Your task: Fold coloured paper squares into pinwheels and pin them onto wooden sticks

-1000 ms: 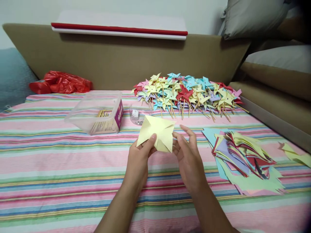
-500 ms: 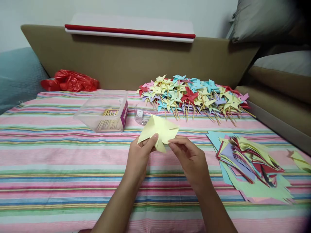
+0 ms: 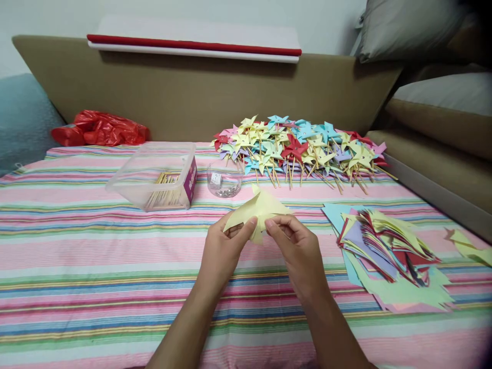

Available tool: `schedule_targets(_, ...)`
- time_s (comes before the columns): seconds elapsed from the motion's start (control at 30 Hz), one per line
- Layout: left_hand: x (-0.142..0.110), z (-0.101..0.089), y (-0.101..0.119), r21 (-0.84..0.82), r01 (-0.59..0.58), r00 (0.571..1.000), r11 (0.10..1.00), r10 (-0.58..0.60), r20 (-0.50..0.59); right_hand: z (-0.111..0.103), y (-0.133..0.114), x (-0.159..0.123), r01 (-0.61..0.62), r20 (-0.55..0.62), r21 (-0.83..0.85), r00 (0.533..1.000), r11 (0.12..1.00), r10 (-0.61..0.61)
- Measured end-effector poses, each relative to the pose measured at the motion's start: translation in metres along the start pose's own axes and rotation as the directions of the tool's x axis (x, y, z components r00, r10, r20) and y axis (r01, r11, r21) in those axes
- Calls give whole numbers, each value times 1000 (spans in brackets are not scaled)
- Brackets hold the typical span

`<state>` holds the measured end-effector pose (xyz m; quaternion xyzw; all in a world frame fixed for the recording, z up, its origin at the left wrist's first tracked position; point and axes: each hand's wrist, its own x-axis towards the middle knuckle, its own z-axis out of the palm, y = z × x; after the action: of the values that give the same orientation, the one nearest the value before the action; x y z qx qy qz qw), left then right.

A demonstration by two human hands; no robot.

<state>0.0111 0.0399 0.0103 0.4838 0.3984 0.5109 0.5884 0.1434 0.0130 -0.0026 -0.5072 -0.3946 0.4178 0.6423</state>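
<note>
Between my two hands is a pale yellow piece of paper [image 3: 258,206], cut into flaps and partly bent, held above the striped cloth. My left hand [image 3: 229,239] grips its left side, thumb on top near the middle and fingers underneath. At the right side, my right hand [image 3: 295,245] pinches the paper between thumb and fingers, close to the left thumb. Just beyond the paper stands a clear round tub [image 3: 224,180] with small metal pieces and a white label. The far flaps of the paper look slightly blurred.
Left of the tub, a clear plastic box [image 3: 130,177] holds thin wooden sticks [image 3: 165,190]. A heap of finished paper pinwheels [image 3: 295,148] lies at the back right. Stacked coloured paper [image 3: 388,251] rests on the striped cloth [image 3: 115,271]. A red plastic bag [image 3: 103,128] sits back left.
My right hand has moved left toward my left thumb, bringing the paper's right part inward. The paper now looks more bent and tilted. The view has shifted slightly.
</note>
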Motion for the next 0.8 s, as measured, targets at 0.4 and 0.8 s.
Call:
schedule_targets(0.4,-2,2,1,40,3,1000,999,-4,21,4,1,-2,-40,-69,62,997,997,45)
schedule_targets(0.8,-1,4,3,-6,24,1000,1000,-24,-1,4,2,-2,-3,-85,-7,996,1000,2)
